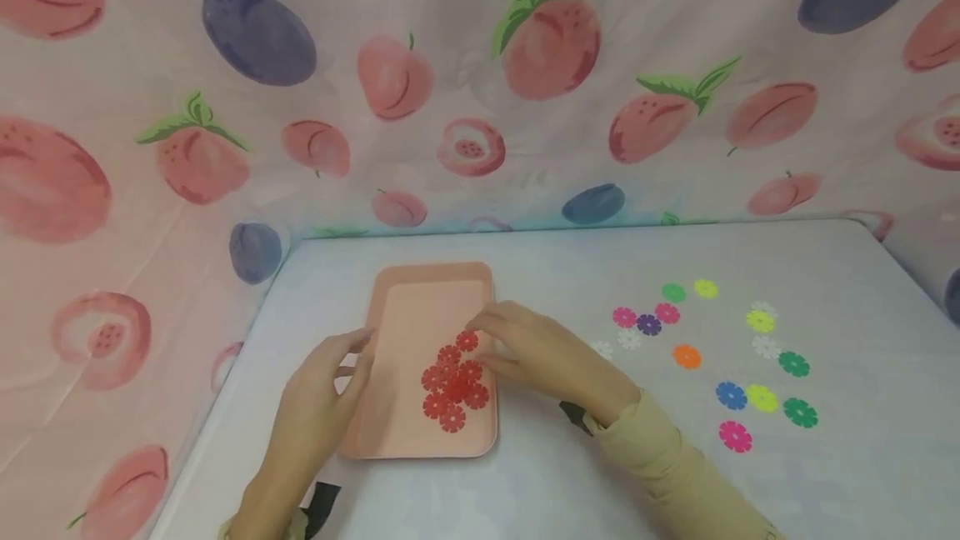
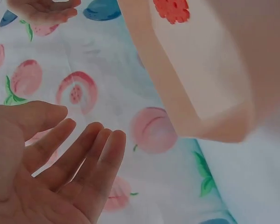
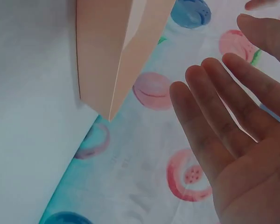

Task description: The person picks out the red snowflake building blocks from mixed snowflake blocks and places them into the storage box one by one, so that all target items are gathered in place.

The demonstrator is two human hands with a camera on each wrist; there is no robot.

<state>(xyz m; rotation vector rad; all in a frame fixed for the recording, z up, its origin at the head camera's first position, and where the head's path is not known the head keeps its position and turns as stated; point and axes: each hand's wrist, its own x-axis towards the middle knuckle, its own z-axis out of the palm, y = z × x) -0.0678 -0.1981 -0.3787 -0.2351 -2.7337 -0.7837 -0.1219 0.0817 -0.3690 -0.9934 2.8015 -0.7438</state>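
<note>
A shallow peach-coloured tray (image 1: 412, 315) lies on the white table, with a cluster of red snowflake discs (image 1: 452, 418) in its right half. Beside the tray's left rim is my left hand (image 1: 322, 390), its fingertips right at the edge. My right hand (image 1: 536, 348) reaches over the right rim, fingertips close to the topmost red disc. In the left wrist view, the fingers of the left hand (image 2: 70, 163) are loosely bent with nothing between them. The right wrist view shows the right hand (image 3: 242, 126) with relaxed, slightly spread fingers and a bare palm.
Loose snowflake discs in several colours lie scattered on the right of the table, among them an orange disc (image 1: 687, 357), a blue disc (image 1: 731, 395) and a purple disc (image 1: 648, 324). A fruit-printed cloth (image 1: 465, 48) hangs behind and to the left of the table.
</note>
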